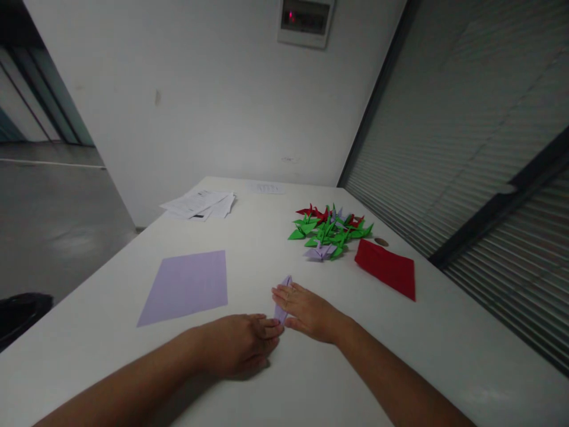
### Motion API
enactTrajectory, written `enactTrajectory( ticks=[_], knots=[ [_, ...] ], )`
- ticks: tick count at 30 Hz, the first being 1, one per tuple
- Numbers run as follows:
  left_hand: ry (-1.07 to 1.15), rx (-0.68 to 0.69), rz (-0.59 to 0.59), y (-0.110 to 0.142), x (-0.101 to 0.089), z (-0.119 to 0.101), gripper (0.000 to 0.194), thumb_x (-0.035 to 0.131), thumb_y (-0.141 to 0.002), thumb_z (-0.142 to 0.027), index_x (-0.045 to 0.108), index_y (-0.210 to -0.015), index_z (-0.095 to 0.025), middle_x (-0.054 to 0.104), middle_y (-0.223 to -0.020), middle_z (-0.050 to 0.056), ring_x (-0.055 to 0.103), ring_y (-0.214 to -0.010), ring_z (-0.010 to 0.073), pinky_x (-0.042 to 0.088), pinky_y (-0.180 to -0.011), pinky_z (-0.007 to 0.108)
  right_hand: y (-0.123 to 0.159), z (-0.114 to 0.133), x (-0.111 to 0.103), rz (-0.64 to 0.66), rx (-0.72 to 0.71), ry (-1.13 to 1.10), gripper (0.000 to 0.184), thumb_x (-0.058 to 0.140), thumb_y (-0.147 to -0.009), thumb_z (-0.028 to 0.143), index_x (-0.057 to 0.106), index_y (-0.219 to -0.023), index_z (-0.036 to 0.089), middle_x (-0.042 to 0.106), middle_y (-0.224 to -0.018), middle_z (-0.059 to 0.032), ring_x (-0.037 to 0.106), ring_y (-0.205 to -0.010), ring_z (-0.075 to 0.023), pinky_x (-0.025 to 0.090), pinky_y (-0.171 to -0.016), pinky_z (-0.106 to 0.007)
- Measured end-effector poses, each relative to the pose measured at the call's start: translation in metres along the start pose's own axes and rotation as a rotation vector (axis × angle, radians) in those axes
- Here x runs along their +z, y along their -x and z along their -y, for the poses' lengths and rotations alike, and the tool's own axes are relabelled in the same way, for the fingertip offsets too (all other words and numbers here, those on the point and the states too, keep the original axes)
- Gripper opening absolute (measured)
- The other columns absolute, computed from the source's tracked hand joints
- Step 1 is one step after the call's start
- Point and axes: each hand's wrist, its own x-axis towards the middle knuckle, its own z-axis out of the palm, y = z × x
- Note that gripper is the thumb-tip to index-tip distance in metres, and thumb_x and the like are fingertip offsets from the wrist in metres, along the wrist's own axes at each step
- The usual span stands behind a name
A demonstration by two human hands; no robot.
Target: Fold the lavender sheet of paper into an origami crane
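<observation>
Right hand (pixel 309 311) palm down, fingers (pixel 284 295) extended; left hand (pixel 244 344) nearer the body, fingers partly bent (both forearms (pixel 149 379) bare).

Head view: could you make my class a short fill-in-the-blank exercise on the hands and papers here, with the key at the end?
1. The right hand's fingers lie across a small folded paper whose colour is ____.
2. A larger sheet of the same colour lies to the ____ of it.
3. In the pile, most shapes are coloured ____.
4. Near the small brown disc, the wide piece is coloured ____.

Missing words: purple; left; green; red.
</observation>
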Motion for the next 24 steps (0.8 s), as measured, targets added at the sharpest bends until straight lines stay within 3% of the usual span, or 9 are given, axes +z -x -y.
enactTrajectory(
  ticks=[6, 12, 24],
  knots=[
    [-0.048, 0.007, -0.002, 0.001, 0.0, -0.001, 0.047, 0.051, -0.101, -0.029, 0.054, -0.143, -0.008, 0.052, -0.152, 0.021, 0.05, -0.142, 0.0304, 0.042, -0.119, 0.041, -0.006, -0.003, 0.001, -0.043, 0.048, 0.048, 0.052, 0.046, -0.107, 0.032, 0.039, -0.158, 0.021, 0.044, -0.16, -0.0112, 0.033, -0.152, -0.0246, 0.02, -0.127, -0.054],
    [-0.029, -0.006, 0.01, -0.002, -0.007, -0.007, 0.043, 0.049, -0.102, -0.028, 0.059, -0.136, -0.005, 0.055, -0.149, 0.022, 0.05, -0.142, 0.0303, 0.043, -0.119, 0.038, -0.008, -0.005, 0.001, -0.024, 0.095, 0.093, 0.054, 0.045, -0.107, 0.031, 0.036, -0.159, 0.018, 0.039, -0.163, -0.0126, 0.031, -0.153, -0.0254, 0.02, -0.127, -0.054],
    [-0.042, 0.024, -0.004, 0.0, -0.005, -0.007, 0.038, 0.051, -0.101, -0.028, 0.063, -0.131, -0.007, 0.059, -0.146, 0.02, 0.055, -0.138, 0.0305, 0.045, -0.117, 0.037, -0.007, -0.018, 0.003, -0.036, 0.231, 0.13, 0.065, 0.041, -0.106, 0.053, 0.032, -0.16, 0.017, 0.032, -0.166, -0.0149, 0.026, -0.155, -0.0295, 0.017, -0.126, -0.059]
  ],
)
